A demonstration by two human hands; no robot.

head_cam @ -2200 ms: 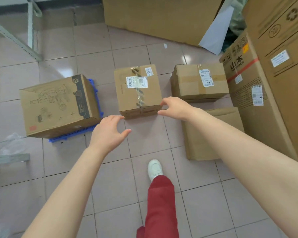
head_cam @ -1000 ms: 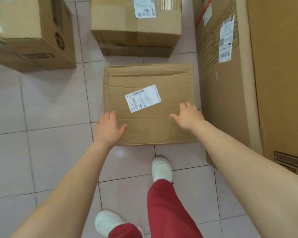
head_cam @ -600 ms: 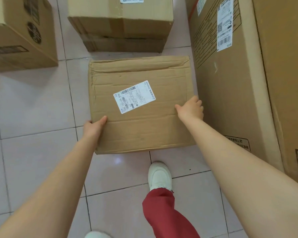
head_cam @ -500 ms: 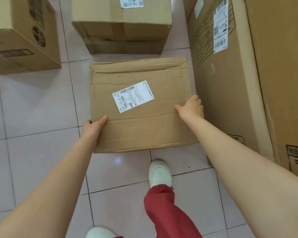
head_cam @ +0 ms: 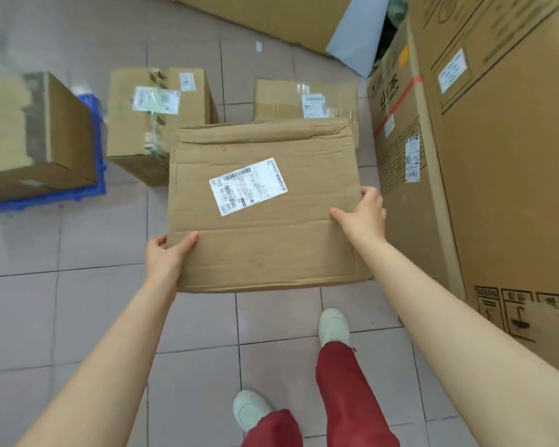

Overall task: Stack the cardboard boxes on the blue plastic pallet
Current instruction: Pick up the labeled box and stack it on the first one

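Note:
I hold a flat, creased cardboard box with a white shipping label above the tiled floor. My left hand grips its near left edge and my right hand grips its right edge. At the far left lies the blue plastic pallet, with one printed cardboard box standing on it. Two more cardboard boxes rest on the floor beyond the held one: a taped box in the middle and a labelled box partly hidden behind it.
Tall cartons form a wall along the right side. A large flat carton and a white sheet lean at the back. My feet in pale shoes and red trousers are below the box.
The box has come up off the floor in both hands. The view has lifted and swung left, so the pallet and the back cartons are in sight again.

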